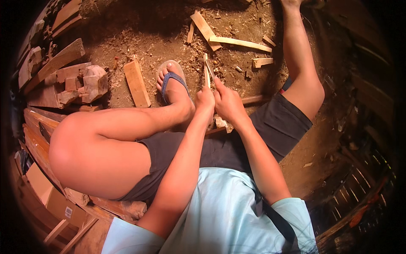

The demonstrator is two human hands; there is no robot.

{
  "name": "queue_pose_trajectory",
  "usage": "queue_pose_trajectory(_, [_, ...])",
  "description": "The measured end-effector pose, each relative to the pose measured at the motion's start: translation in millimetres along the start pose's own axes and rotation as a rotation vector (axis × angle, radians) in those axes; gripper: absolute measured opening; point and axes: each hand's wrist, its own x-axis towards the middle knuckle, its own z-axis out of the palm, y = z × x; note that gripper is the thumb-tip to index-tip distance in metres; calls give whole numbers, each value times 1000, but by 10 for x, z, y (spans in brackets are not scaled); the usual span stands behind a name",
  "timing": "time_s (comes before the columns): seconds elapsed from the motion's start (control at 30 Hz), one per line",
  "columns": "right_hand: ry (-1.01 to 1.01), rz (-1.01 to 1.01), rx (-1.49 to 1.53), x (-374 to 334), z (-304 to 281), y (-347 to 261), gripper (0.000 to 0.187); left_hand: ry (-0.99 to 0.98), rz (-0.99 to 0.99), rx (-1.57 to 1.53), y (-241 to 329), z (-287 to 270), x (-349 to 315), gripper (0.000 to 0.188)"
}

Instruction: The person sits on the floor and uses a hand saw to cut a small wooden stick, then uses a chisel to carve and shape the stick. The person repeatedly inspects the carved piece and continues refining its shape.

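My left hand [205, 100] is closed around the lower end of a narrow, pale wooden stick [207, 78], which points away from me. Just to its right, my right hand [229, 104] grips a knife [210, 68], its handle mostly hidden in the fingers. The blade lies along the stick's right side, close to its far end; whether it cuts into the wood is too small to tell. Both hands are close together above my lap, between my spread legs.
Shavings litter the dirt floor [139, 44]. A flat wooden board [136, 84] lies left of my sandaled foot [174, 84]. Ahead are a wood offcut [203, 26], a long pale strip [243, 43] and a small block [263, 62]. Chunky timber [95, 84] is piled at left, near a cardboard box [59, 207].
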Motion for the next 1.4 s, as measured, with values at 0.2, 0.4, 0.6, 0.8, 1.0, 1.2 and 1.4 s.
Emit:
queue_pose_trajectory(0.2, [-78,118,34,16,-25,-63,42,-112,-112,-286,-4,-23,-4,32])
queue_pose_trajectory(0.4, [20,76,75,165,-5,46,42,-180,-185,-203,193,-84,-190,32])
queue_pose_trajectory(0.6, [-19,36,-23,77,6,43,42,-43,-59,-201,-37,53,-1,33])
queue_pose_trajectory(0.8, [9,26,-38,110,68,110,43,-165,-170,-241,132,-57,-255,42])
queue_pose_trajectory(1.0, [-40,22,-55,243,-21,95,44,-158,-241,-170,252,-14,-319,41])
queue_pose_trajectory(1.2, [-10,-66,-105,209,25,172,47,-78,-114,-209,61,78,-140,37])
queue_pose_trajectory(1.4, [-26,-67,-112,188,87,202,47,-125,-212,-199,240,-38,-285,39])
